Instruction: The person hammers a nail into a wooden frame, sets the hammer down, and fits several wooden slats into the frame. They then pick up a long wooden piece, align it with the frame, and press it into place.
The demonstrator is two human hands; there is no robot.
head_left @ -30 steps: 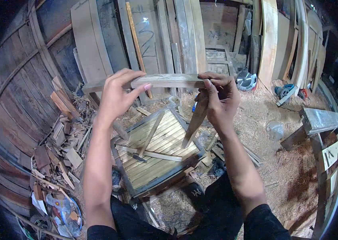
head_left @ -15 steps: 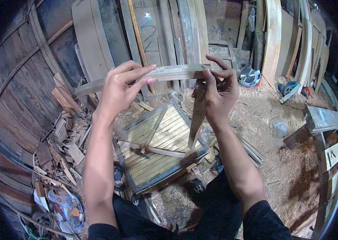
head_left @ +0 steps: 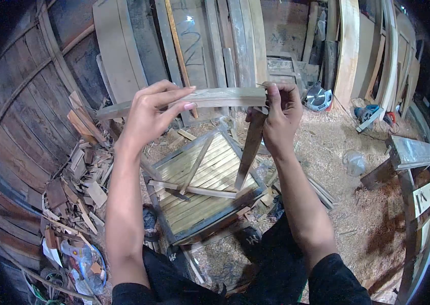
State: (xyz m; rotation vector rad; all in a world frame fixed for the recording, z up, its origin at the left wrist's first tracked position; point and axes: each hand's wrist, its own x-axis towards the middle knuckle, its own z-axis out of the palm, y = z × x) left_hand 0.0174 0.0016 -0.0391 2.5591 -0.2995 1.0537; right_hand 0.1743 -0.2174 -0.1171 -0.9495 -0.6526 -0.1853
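Note:
My left hand (head_left: 151, 112) is closed on a long wooden strip (head_left: 225, 96), fingers over the top edge and thumb below. The strip lies crosswise at chest height, its far left end running past my wrist. At its right end, my right hand (head_left: 282, 112) is closed, the thumb upright right by the cut end. A second wooden piece (head_left: 250, 150) hangs down from the right hand, its upper part partly hidden by the fingers. Something thin and dark pokes out by the right index finger. Below stands a slatted wooden panel (head_left: 199, 178) in a dark frame.
Loose sticks (head_left: 194, 168) lie on the panel. Wood offcuts (head_left: 85, 178) are heaped at left. A circular saw (head_left: 318, 97) and a blue power tool (head_left: 367, 114) rest on the sawdust-covered floor (head_left: 322, 152). Boards (head_left: 347, 56) lean against the wall; a wooden bench (head_left: 413, 152) stands at right.
My right fingers have drawn in and shifted off the strip's end, which now shows bare. The strip's right end sits slightly lower and is turned. My left hand barely moved.

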